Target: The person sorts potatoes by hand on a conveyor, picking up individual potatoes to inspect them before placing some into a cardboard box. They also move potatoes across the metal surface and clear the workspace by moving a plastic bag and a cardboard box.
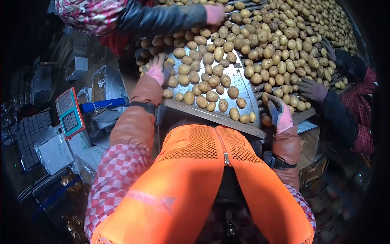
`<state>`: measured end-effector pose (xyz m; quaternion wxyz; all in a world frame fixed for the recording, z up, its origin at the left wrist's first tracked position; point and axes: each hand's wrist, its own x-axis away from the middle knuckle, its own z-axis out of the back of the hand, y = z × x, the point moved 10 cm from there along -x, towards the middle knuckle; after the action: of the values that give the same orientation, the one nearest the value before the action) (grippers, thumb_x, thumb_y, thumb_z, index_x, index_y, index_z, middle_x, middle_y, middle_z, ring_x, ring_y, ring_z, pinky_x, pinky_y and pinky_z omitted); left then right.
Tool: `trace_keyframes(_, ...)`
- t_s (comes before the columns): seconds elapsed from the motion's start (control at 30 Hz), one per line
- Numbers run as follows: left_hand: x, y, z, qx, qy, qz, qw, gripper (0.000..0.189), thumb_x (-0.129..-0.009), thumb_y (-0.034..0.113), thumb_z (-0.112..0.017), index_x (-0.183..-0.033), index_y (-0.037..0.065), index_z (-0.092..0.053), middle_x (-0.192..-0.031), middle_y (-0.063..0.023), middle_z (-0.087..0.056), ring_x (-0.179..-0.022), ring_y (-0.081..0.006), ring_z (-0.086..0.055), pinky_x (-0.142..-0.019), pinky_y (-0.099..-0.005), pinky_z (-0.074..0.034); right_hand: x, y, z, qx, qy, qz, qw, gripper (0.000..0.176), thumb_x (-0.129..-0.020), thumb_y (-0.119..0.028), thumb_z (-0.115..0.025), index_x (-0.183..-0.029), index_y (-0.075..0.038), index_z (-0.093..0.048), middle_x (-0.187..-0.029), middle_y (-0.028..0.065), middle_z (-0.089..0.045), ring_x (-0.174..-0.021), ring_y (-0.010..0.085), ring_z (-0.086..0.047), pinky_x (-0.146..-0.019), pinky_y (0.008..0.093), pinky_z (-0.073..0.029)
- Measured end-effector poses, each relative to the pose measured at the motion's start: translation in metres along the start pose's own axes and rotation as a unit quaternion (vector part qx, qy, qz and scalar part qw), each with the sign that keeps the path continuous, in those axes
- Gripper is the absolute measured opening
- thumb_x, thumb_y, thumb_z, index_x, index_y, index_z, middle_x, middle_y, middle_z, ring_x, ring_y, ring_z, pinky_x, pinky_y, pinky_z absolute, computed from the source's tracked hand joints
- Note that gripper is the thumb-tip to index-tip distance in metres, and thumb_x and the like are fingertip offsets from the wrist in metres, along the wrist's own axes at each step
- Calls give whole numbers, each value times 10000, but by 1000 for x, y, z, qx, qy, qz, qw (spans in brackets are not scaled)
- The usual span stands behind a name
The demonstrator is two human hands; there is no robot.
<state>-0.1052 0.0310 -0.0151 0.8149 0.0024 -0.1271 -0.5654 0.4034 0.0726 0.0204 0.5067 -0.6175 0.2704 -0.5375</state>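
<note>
Potatoes (204, 86) lie loosely over a metal tray (243, 106) in front of me, and a dense pile (284, 36) covers the surface behind it. My left hand (157, 70), in a pink and grey glove, rests with fingers apart at the tray's left side, beside several potatoes. At the right corner, my right hand (280, 114), in a similar glove, has its fingers curved near a potato (266, 120). Another potato seems to be at its fingertips, but the fingers partly cover it and I cannot tell whether it is gripped.
A co-worker's arm (162, 18) reaches over potatoes at the top left. Another co-worker's gloved hands (313, 89) are among potatoes at the right. An orange-rimmed scale (70, 113), a blue roll-like object (103, 105) and wrapped boxes (55, 150) stand at the left.
</note>
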Motion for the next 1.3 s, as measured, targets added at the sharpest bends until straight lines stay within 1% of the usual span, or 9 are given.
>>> trace_keyframes(0.23, 49, 53, 41, 131, 205, -94, 965, 436, -830, 169, -655, -1249, 60, -600, -1217, -214, -614, -1164, -401, -547, -995, -441, -454, 11, -15, -14, 103, 54, 27, 993, 284, -963, -119, -631, -1213, 15, -645, -1115, 103, -696, -1040, 178, -644, -939, 299, -494)
trace_keyframes(0.4, 58, 188, 9, -30, -36, -374, 926, 678, -834, 416, -706, -1440, 225, -469, -1501, -193, -404, -1449, -394, -295, -1134, -675, -198, 8, -17, -53, 124, -9, 43, 991, 298, -963, -130, -625, -1227, 7, -643, -1092, 90, -695, -989, 157, -647, -882, 295, -515)
trace_keyframes(0.6, 21, 54, 12, 11, 29, -182, 983, 594, -849, 459, -670, -1390, 255, -536, -1522, -123, -411, -1438, -383, -305, -1147, -583, -249, 33, 6, -29, 13, 73, -83, 994, 292, -974, -70, -609, -1253, 12, -619, -1152, 101, -678, -1028, 160, -624, -905, 280, -497)
trace_keyframes(0.73, 32, -2, 5, 86, 74, -50, 992, 570, -818, 382, -699, -1352, 240, -556, -1499, -112, -425, -1418, -384, -327, -1105, -585, -302, 30, 2, -34, 186, 97, 59, 976, 249, -963, -135, -625, -1180, -20, -670, -1028, 81, -704, -870, 152, -644, -762, 284, -527)
trace_keyframes(0.77, 38, -5, 7, 94, 73, -5, 993, 584, -788, 355, -717, -1336, 232, -555, -1512, -93, -407, -1419, -369, -324, -1090, -596, -297, 24, 20, -48, 84, 70, -56, 993, 256, -945, -172, -657, -1147, -17, -679, -1011, 91, -708, -830, 157, -649, -734, 293, -530)
trace_keyframes(0.87, 76, 87, 25, 35, 54, -259, 964, 458, -833, 297, -702, -1260, 160, -609, -1383, -127, -520, -1302, -432, -441, -1062, -543, -375, 20, 13, -112, 247, -61, -236, 938, 261, -922, -202, -687, -1116, -28, -691, -942, 82, -712, -809, 147, -646, -730, 290, -529)
trace_keyframes(0.97, 82, 63, 25, 37, 81, -290, 953, 404, -835, 262, -699, -1212, 132, -631, -1342, -133, -553, -1254, -422, -489, -1042, -512, -399, -13, 39, -168, 290, -151, -98, 940, 243, -912, -198, -690, -1094, -37, -696, -839, 65, -696, -707, 129, -622, -644, 277, -512)
trace_keyframes(1.13, 64, -5, 18, 144, 118, -170, 968, 320, -845, 179, -689, -1163, 146, -667, -1295, -122, -599, -1185, -371, -551, -993, -475, -444, -59, -82, -237, 327, -129, -33, 936, 262, -930, -173, -635, -1167, -69, -677, -889, 113, -719, -764, 273, -700, -695, 391, -552)
trace_keyframes(1.3, 65, -8, 23, 164, 110, -162, 967, 283, -866, 205, -673, -1143, 153, -683, -1232, -131, -635, -1110, -350, -601, -929, -455, -479, -106, -39, -314, 637, -208, 51, 740, 363, -963, -201, -465, -1296, -142, -597, -1224, 161, -651, -1147, 325, -630, -985, 409, -495)
